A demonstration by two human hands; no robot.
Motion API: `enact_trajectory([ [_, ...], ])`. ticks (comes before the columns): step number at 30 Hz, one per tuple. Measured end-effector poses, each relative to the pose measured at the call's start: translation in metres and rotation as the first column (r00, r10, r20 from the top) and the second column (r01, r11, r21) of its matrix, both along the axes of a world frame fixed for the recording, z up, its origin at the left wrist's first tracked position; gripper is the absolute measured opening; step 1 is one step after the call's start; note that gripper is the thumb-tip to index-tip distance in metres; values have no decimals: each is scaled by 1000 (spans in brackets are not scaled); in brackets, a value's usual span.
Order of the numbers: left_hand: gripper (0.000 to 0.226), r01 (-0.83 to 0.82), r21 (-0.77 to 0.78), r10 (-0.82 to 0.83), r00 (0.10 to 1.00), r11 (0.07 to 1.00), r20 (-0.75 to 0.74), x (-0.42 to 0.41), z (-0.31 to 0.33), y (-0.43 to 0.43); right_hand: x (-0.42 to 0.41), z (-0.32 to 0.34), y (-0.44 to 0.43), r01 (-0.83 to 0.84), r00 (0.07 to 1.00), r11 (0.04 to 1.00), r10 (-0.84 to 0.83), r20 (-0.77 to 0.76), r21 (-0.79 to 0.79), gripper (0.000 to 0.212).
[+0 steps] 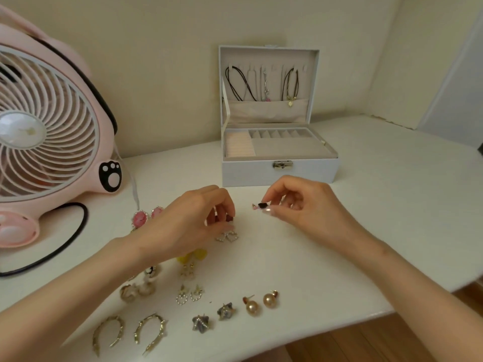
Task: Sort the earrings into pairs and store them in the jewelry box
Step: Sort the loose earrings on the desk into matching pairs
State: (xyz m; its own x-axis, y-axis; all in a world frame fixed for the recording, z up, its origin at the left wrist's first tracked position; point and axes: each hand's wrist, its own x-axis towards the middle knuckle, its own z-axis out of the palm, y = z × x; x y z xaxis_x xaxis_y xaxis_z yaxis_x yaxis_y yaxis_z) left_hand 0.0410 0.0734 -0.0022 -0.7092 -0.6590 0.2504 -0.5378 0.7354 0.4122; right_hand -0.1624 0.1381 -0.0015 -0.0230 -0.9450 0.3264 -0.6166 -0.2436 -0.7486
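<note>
While a dark and pink earring (260,205) is pinched between the thumb and forefinger of the right hand (300,205), it is held just above the white table (366,218), near the front wall of the jewelry box (279,171) and a little to its left. The box is seen standing open at the far middle of the table, its lid upright, with necklaces (237,83) hung inside the lid and the lined compartments of the base left showing. The left hand (188,226) is held low over the table to the left of the right hand, its fingers curled down over a pair of heart-shaped earrings (227,236); whether anything is gripped cannot be told, since the fingertips are blurred. Other earrings are laid in pairs on the near part of the table: gold hoops (108,333) at the near left, grey star studs (200,322) to their right, pearl studs (252,307) further right, and small dangling rings (189,295) beyond the stars. Pink cameo earrings (141,219) are partly hidden behind the left wrist, and yellow earrings (193,256) are seen just beneath it. A pink fan (47,131) is set at the far left, with a black cable (78,231) looped on the table beside it.
</note>
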Motion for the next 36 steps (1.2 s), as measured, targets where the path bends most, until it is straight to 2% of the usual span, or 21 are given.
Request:
enact_trajectory([
  [7,11,111,57,-112,994,992,11,-20,-2,13,-47,6,18,105,990,994,-103,-94,14,20],
  [13,12,106,41,-108,993,993,51,-39,-6,11,-68,-10,18,181,961,981,-162,-223,66,26],
  [20,8,22,25,-22,999,999,33,-37,-9,2,-65,-14,7,263,911,950,-187,-368,166,11],
  [25,10,14,65,-11,999,998,-43,-32,-4,-1,-62,-9,0,301,871,939,-201,-447,165,8],
  [27,14,20,64,-15,998,998,-66,-32,-1,-1,-65,-3,-3,306,891,943,-235,-389,132,8],
  [30,19,28,49,-22,993,998,-114,-32,2,0,-64,8,-3,255,961,960,-239,-139,112,7],
  [32,14,33,53,-25,989,998,-145,-33,1,2,-61,12,-2,217,976,968,-217,-18,124,9],
  [36,9,41,60,-32,990,997,-140,-34,0,3,-59,14,-5,193,981,962,-190,-36,193,9],
])
